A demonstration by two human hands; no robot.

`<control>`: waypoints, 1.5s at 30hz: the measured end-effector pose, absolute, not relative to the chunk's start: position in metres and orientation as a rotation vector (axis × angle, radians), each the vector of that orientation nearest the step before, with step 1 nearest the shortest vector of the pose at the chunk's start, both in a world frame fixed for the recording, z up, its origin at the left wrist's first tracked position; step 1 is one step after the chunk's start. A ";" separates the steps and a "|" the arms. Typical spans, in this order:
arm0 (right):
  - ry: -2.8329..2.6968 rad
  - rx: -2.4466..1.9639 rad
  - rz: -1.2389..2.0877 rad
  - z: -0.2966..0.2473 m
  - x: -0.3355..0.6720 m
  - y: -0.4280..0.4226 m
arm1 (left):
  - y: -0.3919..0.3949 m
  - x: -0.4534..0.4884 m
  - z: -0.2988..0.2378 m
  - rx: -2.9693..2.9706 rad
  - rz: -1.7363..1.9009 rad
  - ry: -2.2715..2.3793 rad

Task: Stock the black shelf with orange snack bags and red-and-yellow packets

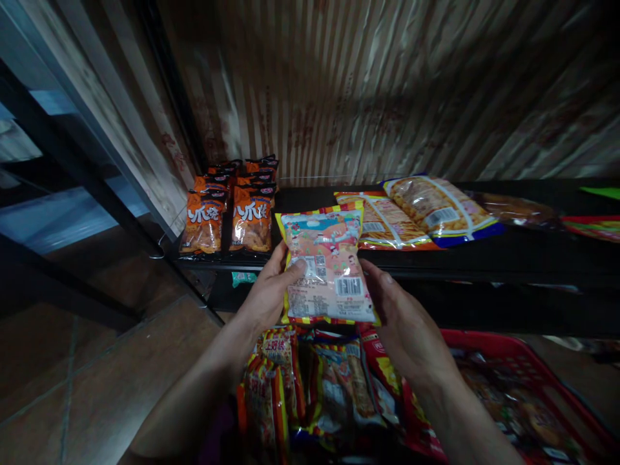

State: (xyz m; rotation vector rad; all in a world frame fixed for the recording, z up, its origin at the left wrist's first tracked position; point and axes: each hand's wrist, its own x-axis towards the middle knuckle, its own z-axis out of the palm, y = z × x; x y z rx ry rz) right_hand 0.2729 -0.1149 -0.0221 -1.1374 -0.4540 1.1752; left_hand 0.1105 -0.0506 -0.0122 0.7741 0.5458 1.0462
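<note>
A puffed snack bag (327,294) with yellow-and-red striped ends, its printed back and barcode facing me, is held up at the front edge of the black shelf. My left hand (268,290) grips its left side, thumb pressed on the print and the other fingers behind. Along the right edge, my right hand (404,316) supports the bag, with its fingertips partly hidden. Orange-and-black snack bags (252,223) stand in two rows on the shelf, left of the held bag. Flat noodle-like snack packs (387,219) lie to its right.
Below my hands are several more snack bags (274,381), beside a red plastic basket (523,352) holding packaged food. The black shelf (523,255) runs to the right, with a pleated curtain (339,97) behind it. A dark metal post (116,213) stands at left above the tiled floor (97,374).
</note>
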 end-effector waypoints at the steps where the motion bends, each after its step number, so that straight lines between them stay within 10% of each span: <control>1: -0.466 -1.134 1.191 -0.020 0.274 -0.115 | -0.052 0.111 -0.014 0.783 1.025 0.547; 45: -0.544 -1.049 0.986 -0.019 0.278 -0.107 | -0.057 0.115 -0.028 0.914 0.924 0.614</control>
